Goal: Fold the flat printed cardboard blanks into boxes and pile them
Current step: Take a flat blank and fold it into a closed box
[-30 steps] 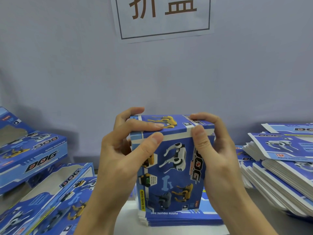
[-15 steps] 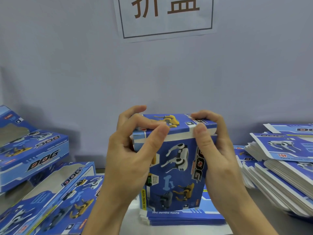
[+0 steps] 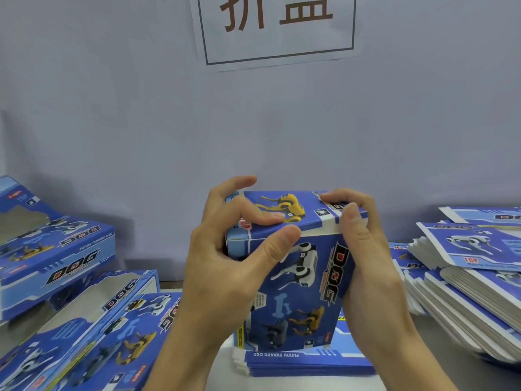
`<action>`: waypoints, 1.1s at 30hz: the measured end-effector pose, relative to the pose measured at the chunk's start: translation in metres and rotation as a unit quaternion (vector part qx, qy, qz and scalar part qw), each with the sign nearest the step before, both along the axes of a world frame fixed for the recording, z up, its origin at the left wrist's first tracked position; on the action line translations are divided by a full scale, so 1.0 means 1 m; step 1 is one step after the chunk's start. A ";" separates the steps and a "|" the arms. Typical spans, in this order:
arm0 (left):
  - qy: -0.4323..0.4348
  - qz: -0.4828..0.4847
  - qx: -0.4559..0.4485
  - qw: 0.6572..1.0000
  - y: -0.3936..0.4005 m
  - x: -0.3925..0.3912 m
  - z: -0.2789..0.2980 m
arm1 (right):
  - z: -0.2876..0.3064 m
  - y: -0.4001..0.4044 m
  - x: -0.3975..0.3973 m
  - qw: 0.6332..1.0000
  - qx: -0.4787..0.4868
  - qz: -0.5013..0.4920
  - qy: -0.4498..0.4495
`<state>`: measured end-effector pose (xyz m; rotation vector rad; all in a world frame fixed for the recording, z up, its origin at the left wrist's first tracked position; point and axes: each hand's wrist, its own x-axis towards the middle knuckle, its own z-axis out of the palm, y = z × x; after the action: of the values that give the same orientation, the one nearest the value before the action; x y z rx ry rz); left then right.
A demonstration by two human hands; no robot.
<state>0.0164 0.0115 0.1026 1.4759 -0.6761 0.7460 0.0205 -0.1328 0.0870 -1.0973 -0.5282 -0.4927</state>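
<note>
My left thumb [image 3: 284, 238] presses on the front top edge of the box [image 3: 296, 280], and my left fingers [image 3: 253, 213] curl over the top flap [image 3: 284, 207] and push down on it. My right thumb [image 3: 352, 218] presses the same edge at the right corner, with my right fingers [image 3: 338, 197] hooked over the top from the far side. So my left hand [image 3: 225, 272] and my right hand [image 3: 372, 266] are both gripping the box, one on each side.

The box stands tall right between my hands, its long way going up and down, its bottom on a short pile of flat blanks [image 3: 307, 362] near me. The flap lies just under my fingers, so I think the next push goes straight down and a little away from me. Both hands are just as close. A white strip shows under the flap's front edge; I can't tell if the tab is all the way in.

Farther out on the left are folded boxes [image 3: 56, 249], some with open window holes. On the right is a big leaning stack of flat blanks [image 3: 465, 280]. On the far wall hangs a paper sign [image 3: 279, 26].
</note>
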 end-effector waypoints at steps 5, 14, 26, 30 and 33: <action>-0.001 0.057 -0.001 0.998 -0.005 0.003 0.001 | 0.003 0.001 0.005 1.000 -0.020 0.001 0.008; 0.023 0.073 -0.023 0.997 -0.003 0.004 0.004 | -0.004 -0.009 -0.002 0.998 -0.040 0.057 0.003; 0.021 0.061 -0.018 0.998 0.004 0.003 0.004 | 0.002 -0.006 -0.001 0.997 -0.034 0.053 0.032; 0.042 0.049 -0.043 0.997 0.005 0.006 0.004 | 0.003 -0.012 -0.001 0.993 -0.040 0.101 0.035; 0.039 0.044 -0.042 0.997 0.008 0.005 0.004 | 0.002 -0.012 0.000 0.991 -0.043 0.125 0.033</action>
<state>0.0219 0.0190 0.1065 1.4581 -0.5173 0.7702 0.0202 -0.1449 0.0894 -1.1081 -0.6228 -0.2158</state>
